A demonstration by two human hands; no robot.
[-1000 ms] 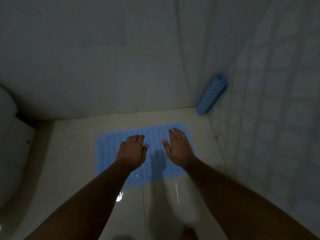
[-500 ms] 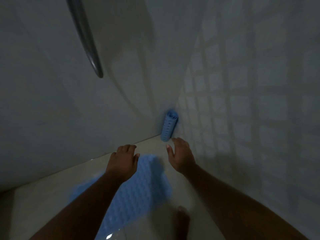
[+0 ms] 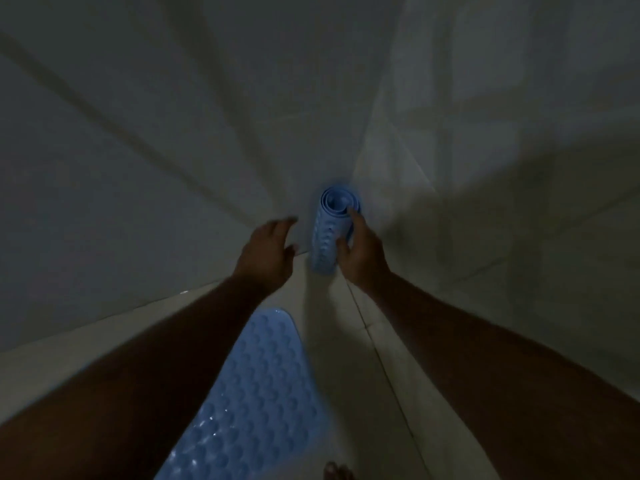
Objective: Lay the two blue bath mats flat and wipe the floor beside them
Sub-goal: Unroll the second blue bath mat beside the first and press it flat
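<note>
One blue bath mat (image 3: 252, 393) lies flat on the pale tiled floor (image 3: 367, 358) below my arms, its bumpy surface glinting wet. A second blue mat, rolled into a tube (image 3: 329, 233), stands upright in the corner where two walls meet. My right hand (image 3: 360, 251) grips the roll from its right side, a finger at the top rim and the thumb across its front. My left hand (image 3: 266, 251) hovers just left of the roll with fingers spread, apart from it and holding nothing.
Tiled walls close in on the left (image 3: 138, 168) and right (image 3: 502, 168), forming a tight corner ahead. The toes of a bare foot (image 3: 337, 471) show at the bottom edge, right of the flat mat. The light is dim.
The view swung up toward the corner. Both hands left the flat mat and reached forward; my right hand has taken hold of the rolled mat, and my left has come up beside it.
</note>
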